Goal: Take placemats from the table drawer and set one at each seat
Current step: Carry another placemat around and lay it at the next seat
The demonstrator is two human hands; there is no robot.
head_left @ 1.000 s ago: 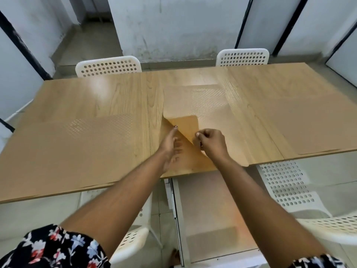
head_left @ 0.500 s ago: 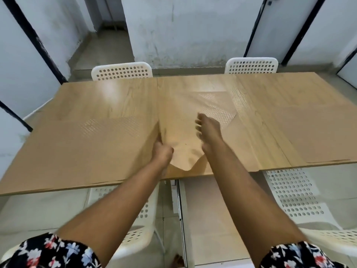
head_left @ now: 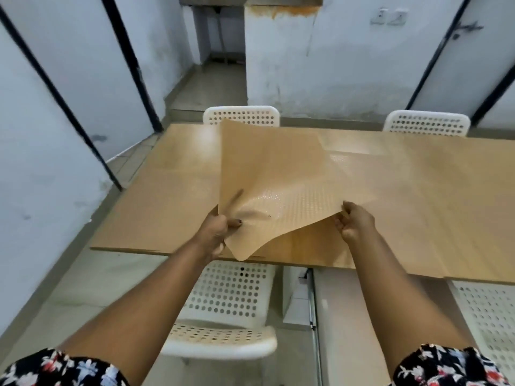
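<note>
Placemat (head_left: 274,174) tilted up, far corner high

soft, even indoor light, pale glare on the table (head_left: 195,140), motion blur throughout, wide-angle bending at the edges.

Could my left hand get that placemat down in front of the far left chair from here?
Probably, with a stretch. The left hand and right hand both grip the lifted placemat, and the bare tabletop before the far left chair is unobstructed, though it lies across the table.
</note>
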